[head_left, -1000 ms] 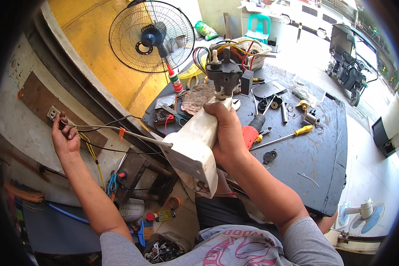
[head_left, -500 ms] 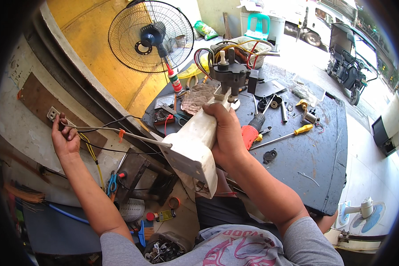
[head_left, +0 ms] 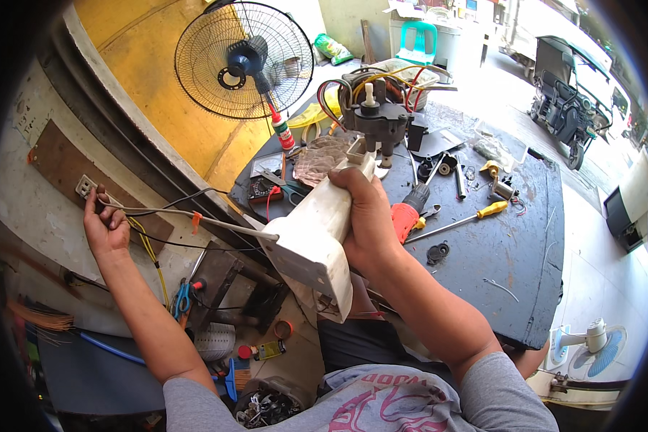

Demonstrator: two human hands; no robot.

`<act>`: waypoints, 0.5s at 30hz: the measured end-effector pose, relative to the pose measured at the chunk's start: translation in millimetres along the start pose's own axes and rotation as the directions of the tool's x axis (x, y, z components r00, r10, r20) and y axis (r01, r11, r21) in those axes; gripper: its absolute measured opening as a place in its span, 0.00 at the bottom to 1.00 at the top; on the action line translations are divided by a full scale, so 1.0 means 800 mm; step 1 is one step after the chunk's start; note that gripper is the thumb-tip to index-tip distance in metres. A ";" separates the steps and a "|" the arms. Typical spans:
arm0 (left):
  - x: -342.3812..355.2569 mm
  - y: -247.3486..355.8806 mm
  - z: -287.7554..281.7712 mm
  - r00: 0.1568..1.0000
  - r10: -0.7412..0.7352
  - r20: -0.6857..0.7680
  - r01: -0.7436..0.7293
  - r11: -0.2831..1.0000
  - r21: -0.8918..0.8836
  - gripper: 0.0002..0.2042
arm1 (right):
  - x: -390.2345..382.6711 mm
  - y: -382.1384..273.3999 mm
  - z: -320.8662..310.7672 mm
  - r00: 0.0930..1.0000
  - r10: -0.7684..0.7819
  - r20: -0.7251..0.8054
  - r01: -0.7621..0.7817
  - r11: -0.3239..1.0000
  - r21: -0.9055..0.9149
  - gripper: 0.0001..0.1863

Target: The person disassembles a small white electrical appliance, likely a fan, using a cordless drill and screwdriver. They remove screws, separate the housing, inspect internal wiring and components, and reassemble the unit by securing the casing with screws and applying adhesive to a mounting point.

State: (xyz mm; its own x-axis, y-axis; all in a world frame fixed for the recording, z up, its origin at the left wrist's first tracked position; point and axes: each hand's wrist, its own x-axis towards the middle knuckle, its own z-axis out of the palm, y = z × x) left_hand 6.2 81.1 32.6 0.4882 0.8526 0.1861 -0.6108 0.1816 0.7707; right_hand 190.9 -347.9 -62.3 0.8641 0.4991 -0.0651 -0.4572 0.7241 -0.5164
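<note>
My left hand (head_left: 106,222) reaches to a wall outlet (head_left: 86,186), its fingers closed on the plug end of a grey cord (head_left: 158,209). That cord runs into the white plastic stand housing of an electric fan (head_left: 313,230). My right hand (head_left: 366,212) is wrapped round the housing's neck, holding it tilted over the table edge. At the neck's far end is a dark fan motor with a gearbox (head_left: 383,124), a white knob on top and coloured wires behind. The plug itself is mostly hidden by my fingers.
On the dark table (head_left: 497,288) lie a red power tool (head_left: 408,214), a yellow-handled screwdriver (head_left: 475,218), scissors (head_left: 288,189) and loose fan parts. A black caged fan (head_left: 245,61) stands behind a glue bottle (head_left: 282,129). A tub of small parts (head_left: 266,403) sits below.
The dark motor and gearbox have swung slightly to the right on the housing's neck. Both hands hold their places. In the street behind, the white truck has moved.
</note>
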 end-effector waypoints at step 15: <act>0.008 0.001 -0.007 1.000 -0.010 0.024 0.010 1.000 -0.009 0.12 | -0.001 0.000 0.000 1.000 0.010 -0.008 -0.010 1.000 0.029 0.16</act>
State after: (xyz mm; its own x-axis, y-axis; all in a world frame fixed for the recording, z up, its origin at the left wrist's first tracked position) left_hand 5.6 89.7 30.8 0.5087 0.8390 0.1930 -0.6115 0.1943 0.7670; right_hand 190.1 -347.9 -62.3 0.8610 0.5028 -0.0770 -0.4716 0.7324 -0.4911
